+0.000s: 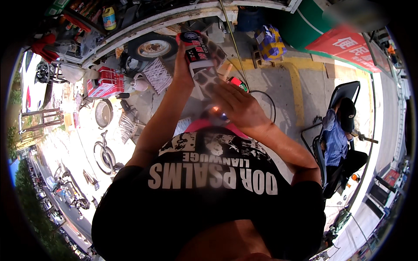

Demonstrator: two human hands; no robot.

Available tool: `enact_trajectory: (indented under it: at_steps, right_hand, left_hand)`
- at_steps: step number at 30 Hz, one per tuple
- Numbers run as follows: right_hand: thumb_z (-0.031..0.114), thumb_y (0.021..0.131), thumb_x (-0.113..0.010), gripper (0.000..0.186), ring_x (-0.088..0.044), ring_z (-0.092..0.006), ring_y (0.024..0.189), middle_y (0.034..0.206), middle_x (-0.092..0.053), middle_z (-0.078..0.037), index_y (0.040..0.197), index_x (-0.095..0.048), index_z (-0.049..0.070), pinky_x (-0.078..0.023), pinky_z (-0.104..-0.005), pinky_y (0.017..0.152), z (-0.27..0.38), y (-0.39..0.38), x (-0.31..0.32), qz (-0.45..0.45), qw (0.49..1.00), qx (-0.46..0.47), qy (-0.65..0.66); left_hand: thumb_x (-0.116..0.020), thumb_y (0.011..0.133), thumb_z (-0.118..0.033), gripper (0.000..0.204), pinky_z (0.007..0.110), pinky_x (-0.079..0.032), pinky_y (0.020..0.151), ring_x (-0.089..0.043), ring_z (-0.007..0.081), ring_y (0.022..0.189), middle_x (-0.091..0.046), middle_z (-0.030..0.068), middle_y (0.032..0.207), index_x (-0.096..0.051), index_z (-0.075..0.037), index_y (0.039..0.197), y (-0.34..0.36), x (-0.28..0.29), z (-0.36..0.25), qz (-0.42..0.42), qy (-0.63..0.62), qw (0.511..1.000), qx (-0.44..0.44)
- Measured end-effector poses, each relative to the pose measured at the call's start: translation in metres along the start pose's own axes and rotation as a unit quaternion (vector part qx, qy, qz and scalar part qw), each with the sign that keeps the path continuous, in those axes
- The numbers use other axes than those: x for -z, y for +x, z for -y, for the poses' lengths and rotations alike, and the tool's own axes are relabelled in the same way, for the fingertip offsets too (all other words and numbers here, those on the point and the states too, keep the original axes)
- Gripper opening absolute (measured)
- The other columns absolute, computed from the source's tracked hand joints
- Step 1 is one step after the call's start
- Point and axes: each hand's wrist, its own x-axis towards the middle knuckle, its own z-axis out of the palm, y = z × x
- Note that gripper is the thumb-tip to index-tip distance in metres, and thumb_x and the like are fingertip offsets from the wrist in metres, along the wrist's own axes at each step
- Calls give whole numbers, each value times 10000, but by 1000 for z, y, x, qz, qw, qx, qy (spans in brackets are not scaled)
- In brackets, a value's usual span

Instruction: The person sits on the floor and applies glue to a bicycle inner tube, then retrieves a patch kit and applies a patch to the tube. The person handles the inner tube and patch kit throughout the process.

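In our left hand (pixel 183 71) we have a red-and-black printed box (pixel 197 47), the fingers and palm closed along its left side, so the grip is no wider than the box itself. The box stands up out of that grip, its upper end tilted away from our body. Just beside the grip, at the box's lower end, lies a sheet of dark rounded patches (pixel 204 81), and more such patches show along the box's right side. Our right hand (pixel 241 106) reaches in from the right, fingers nearly straight and close together, their tips over the sheet's lower right edge; the thumb is hidden, so we cannot tell whether it pinches anything. Beyond the left grip and to its left lies a tyre on a pale rim (pixel 152 48); farther left of it sits a red carton (pixel 105 81). Beyond our right hand, a yellow-and-purple parcel (pixel 271 42) rests near a painted yellow line (pixel 297 98).
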Motion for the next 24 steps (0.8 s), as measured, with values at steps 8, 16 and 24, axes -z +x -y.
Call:
enact_trajectory:
  at_steps: [8, 16, 24]
  right_hand:
    - [13, 693, -568, 321, -550, -316, 1069, 1067, -563, -170, 1008, -563, -51, -484, -363, 874, 2, 5, 4, -18, 1000, 7, -23]
    - [-15, 650, -573, 407, -583, -335, 1024, 1117, -571, -191, 1056, -583, -29, -503, -367, 845, -5, 0, 0, -46, 993, -82, 66]
    - [62, 787, -618, 476, -579, -332, 1069, 1291, -517, -111, 1252, -533, 112, -537, -379, 832, -10, -7, -12, -2, 978, -128, 166]
  left_hand:
    - [-518, 850, -602, 651, 471, -558, 667, -653, 367, 768, -629, 219, 924, -490, -66, 1219, 1, 2, -4, 29, 2, 1000, 10]
    - [-518, 844, -608, 661, 519, -533, 710, -640, 405, 804, -616, 238, 967, -488, -56, 1207, 0, 14, 5, 29, -42, 998, 39]
    - [-517, 856, -598, 637, 479, -553, 672, -647, 397, 762, -624, 226, 943, -499, -63, 1201, -1, 3, 5, 39, -50, 996, 59]
